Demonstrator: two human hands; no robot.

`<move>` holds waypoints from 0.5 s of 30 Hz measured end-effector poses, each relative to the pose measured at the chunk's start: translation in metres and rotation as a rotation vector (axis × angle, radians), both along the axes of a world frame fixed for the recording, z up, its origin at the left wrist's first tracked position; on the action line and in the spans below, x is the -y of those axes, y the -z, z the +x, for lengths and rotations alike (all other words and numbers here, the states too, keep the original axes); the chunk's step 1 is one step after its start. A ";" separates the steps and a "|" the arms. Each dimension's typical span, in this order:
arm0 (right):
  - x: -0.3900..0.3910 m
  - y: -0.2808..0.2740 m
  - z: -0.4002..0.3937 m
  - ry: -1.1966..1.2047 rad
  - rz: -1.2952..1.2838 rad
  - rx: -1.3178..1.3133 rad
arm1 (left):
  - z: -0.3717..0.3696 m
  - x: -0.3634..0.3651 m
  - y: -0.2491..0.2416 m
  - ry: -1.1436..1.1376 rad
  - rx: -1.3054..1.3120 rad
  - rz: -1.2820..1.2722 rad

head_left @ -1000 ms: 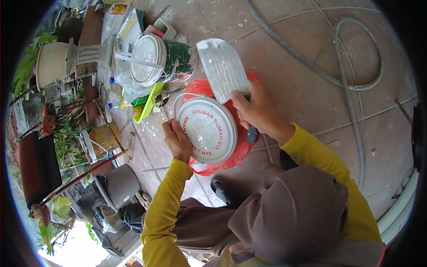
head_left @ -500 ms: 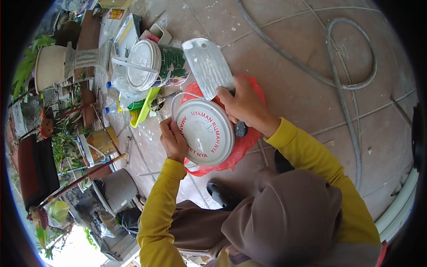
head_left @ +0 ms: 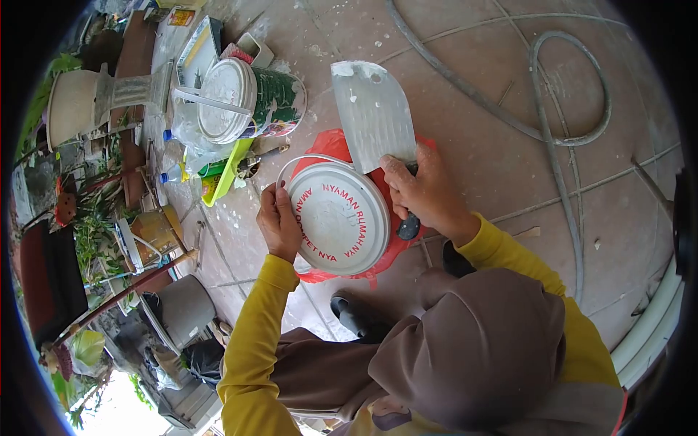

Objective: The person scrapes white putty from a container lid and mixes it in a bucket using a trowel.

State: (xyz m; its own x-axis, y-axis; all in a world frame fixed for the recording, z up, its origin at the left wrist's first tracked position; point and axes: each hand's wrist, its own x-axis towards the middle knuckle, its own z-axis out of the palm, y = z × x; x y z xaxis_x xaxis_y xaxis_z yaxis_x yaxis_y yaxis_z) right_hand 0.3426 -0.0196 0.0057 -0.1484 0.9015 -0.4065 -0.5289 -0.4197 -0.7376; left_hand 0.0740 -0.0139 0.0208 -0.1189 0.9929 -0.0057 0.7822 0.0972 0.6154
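A round white lid with red lettering (head_left: 338,218) covers a bucket, and a red plastic bag (head_left: 331,142) lies around and beneath it. My left hand (head_left: 280,221) is at the lid's left rim, its fingers closed on the edge. In my right hand (head_left: 425,189) is the dark handle of a wide metal scraper (head_left: 371,112). The scraper's blade points up and away, with its lower edge close to the lid's upper right rim. A thin white bucket handle (head_left: 291,163) arches by the lid's upper left side.
A green paint bucket with a white lid (head_left: 225,102) stands at upper left, near a yellow-green tray (head_left: 229,174) and a paint tray (head_left: 198,58). A grey hose (head_left: 538,94) loops over the tiles. A grey bin (head_left: 189,309) and plants line the left.
My right hand and the scraper have moved right and slightly down, with the blade turned more upright. My left hand has shifted slightly left and up along the lid's rim.
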 end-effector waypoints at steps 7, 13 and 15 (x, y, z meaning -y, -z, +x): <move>0.040 0.010 -0.017 0.132 0.054 -0.070 | -0.002 -0.020 -0.006 0.217 -0.073 0.078; 0.051 0.004 -0.017 0.166 0.042 -0.154 | -0.013 -0.033 -0.016 0.351 -0.241 0.261; 0.050 0.002 -0.014 0.166 0.031 -0.144 | -0.015 -0.017 -0.033 0.433 -0.211 0.362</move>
